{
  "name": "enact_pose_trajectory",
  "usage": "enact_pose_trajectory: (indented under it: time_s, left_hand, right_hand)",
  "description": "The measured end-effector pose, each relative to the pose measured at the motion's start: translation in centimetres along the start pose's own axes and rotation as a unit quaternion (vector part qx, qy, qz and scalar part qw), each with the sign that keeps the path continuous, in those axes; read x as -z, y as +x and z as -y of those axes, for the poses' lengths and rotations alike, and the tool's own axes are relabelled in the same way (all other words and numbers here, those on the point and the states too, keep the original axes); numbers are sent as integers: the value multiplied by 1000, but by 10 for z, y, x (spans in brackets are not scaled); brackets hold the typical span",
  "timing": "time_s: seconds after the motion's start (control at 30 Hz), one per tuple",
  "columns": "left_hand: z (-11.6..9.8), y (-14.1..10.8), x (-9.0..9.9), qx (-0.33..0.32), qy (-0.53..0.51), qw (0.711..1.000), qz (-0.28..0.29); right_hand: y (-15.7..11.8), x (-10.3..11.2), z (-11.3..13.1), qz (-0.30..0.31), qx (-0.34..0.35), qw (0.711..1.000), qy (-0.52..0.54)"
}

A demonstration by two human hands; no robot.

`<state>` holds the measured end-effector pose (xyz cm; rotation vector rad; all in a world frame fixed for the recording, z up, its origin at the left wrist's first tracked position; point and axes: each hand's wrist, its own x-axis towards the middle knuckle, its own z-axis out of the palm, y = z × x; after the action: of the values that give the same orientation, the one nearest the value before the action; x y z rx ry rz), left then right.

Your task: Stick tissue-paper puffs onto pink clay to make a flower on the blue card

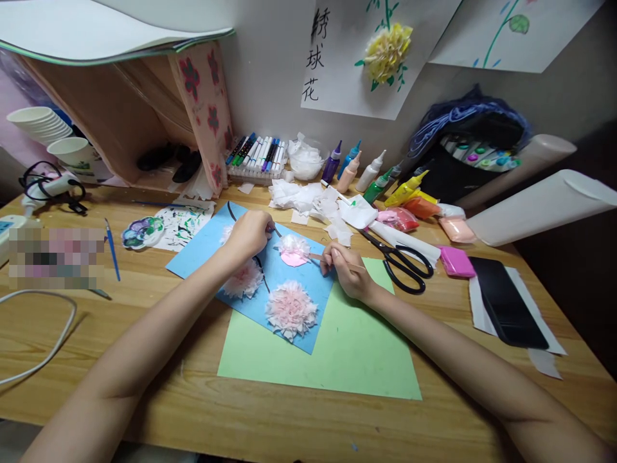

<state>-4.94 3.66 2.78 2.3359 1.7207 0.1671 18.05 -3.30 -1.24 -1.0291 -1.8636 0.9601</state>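
Observation:
A blue sheet (289, 276) lies tilted over a green sheet (318, 366) and bears dark stem lines and several pale pink paper flowers. My right hand (349, 270) is closed round a thin flat wooden stick (315, 256), whose far end meets the partly covered flower (293, 251) with a bare pink base. My left hand (250, 233) rests on the sheet's upper part, left of that flower, fingers curled together; whatever they may hold is too small to tell. Below lies a full pink flower (292, 310); another (243, 280) is partly under my left wrist.
White tissue pieces (303, 198), paint bottles (351, 170) and a marker rack (255, 157) stand at the back. Black-handled scissors (405, 263), a pink clay packet (457, 262) and a phone (508, 302) lie right. Left are a blue brush (112, 249), paint palette (143, 232) and white cable (62, 334).

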Motion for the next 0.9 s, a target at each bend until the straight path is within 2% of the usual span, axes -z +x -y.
enact_pose_trajectory:
  time_s: [0.1,0.23,0.37,0.47,0.57,0.73,0.83,0.9]
  left_hand:
    - [0,1,0,-4,3,1000,7]
    - [-1,1,0,-7,6,1000,6]
    - [0,1,-2,-7,9,1000,2]
    - [-1,1,-4,1,19,1000,0]
    - [-3,0,-4,1,23,1000,2]
    - [-6,-2,-1,3,26,1000,0]
    - [-7,-3,-1,0,33,999,-2]
    - [-7,-3,-1,-3,36,999,-6]
  right_hand:
    - [11,-4,6,-29,-34,999,19]
    - [39,-8,20,-55,-100,993,8]
    - [69,-8,26,-30,-155,986,-55]
    - [78,-6,25,1,-178,983,-53]
    - [67,-1,25,19,-141,990,-1]
    - [32,19,24,-42,-67,995,64]
    - [23,35,14,-112,-30,993,35]
    - [23,45,4,-151,3,988,-45]
